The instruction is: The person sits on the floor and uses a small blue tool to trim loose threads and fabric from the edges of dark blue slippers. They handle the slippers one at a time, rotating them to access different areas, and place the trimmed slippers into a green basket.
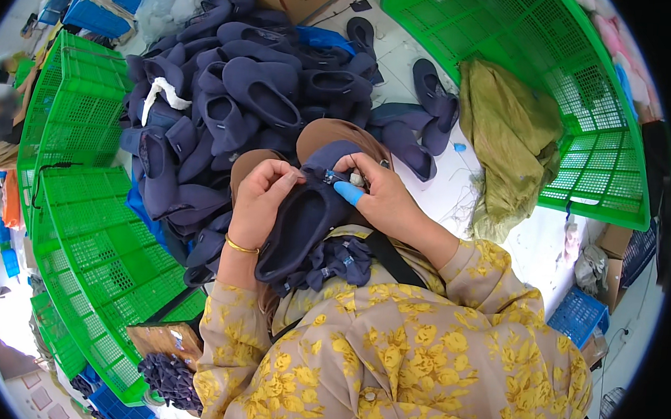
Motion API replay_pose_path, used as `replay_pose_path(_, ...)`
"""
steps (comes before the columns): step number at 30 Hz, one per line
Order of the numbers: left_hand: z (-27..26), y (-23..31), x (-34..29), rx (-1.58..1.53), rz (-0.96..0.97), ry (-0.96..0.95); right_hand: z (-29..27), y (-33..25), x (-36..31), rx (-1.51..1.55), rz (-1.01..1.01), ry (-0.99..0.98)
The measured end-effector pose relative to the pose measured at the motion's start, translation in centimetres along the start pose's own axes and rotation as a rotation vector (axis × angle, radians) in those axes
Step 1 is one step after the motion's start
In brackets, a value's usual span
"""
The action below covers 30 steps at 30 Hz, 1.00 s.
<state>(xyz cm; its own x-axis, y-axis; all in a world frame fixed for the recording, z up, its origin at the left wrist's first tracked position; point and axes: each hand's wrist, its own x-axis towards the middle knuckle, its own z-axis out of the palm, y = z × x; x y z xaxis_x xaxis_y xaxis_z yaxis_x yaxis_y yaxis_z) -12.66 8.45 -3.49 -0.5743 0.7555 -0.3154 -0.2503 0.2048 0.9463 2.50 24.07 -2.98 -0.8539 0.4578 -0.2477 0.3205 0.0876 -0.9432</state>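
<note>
A navy fabric slipper (293,234) lies across my lap, its opening toward me. My right hand (387,201) is closed on its upper part, beside a small shiny ornament (330,177). A blue cover (347,192) wraps one of its digits, and a bit of white material (357,180) shows between the fingers. Just left of the ornament, my left hand (263,193) is pinched, fingertips together; whatever it holds is too small to make out. Several small navy bows (347,262) with shiny centres rest in my lap, below the slipper.
Ahead lies a large heap of navy slippers (258,87), with a white strip (163,96) on it. Green crates (106,263) line the left; another green crate (600,96) stands at right beside an olive sack (504,136). A blue basket (577,316) sits at lower right. Another person (4,112) is far left.
</note>
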Motion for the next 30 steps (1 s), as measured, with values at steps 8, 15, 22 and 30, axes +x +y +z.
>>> replay_pose_path(8,-1.9,-0.6,0.2,-0.796,-0.048,0.031,-1.7,1.2,-2.5,0.326,0.034,0.042)
replay_pose_path(15,-4.4,-2.5,1.2,-0.935,-0.093,0.034,-6.7,3.7,-7.7,0.793,0.205,0.162)
replay_pose_path(22,-5.7,-0.9,1.4,-0.712,-0.010,0.171,-7.0,4.1,-9.4,0.789,0.281,0.146)
replay_pose_path(30,-1.3,1.1,0.8,0.307,0.157,0.007,-6.1,4.1,-8.9,0.786,0.255,0.108)
